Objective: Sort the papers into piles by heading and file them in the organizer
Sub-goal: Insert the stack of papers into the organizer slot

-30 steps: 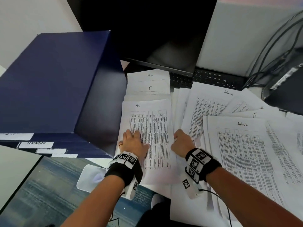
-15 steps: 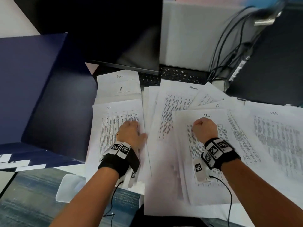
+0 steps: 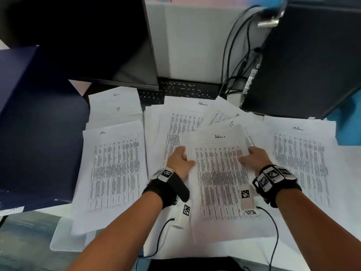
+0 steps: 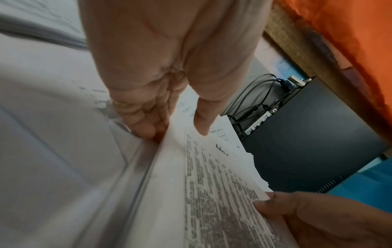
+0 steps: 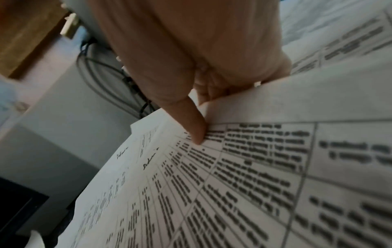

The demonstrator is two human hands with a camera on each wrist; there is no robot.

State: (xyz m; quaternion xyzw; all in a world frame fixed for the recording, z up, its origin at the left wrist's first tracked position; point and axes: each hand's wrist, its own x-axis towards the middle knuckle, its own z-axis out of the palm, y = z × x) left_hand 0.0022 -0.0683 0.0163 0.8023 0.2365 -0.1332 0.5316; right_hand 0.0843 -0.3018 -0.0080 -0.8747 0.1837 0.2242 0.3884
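Note:
A printed sheet headed "Admin" (image 3: 218,173) is raised a little over the spread of papers at the middle of the desk. My left hand (image 3: 180,161) pinches its left edge, thumb on top and fingers beneath. My right hand (image 3: 252,158) pinches the right edge the same way. The left wrist view shows my left hand (image 4: 180,132) on the sheet (image 4: 214,193) with several sheets fanned under it. In the right wrist view my thumb presses on the table print of the sheet (image 5: 233,176). An "HR" sheet (image 3: 115,169) lies at the left, an "IT" sheet (image 3: 117,109) behind it. The dark blue organizer (image 3: 35,124) stands at far left.
A dark monitor (image 3: 93,40) and a keyboard (image 3: 185,90) sit behind the papers. A black computer case (image 3: 304,61) with cables (image 3: 238,61) stands at the back right. Another "Admin" sheet (image 3: 300,163) lies at the right. A white pad (image 3: 62,237) lies at the desk's front edge.
My left hand left the HR sheet and moved right to the Admin sheet's left edge. My right hand opened from a fist and took its right edge. The camera view panned right.

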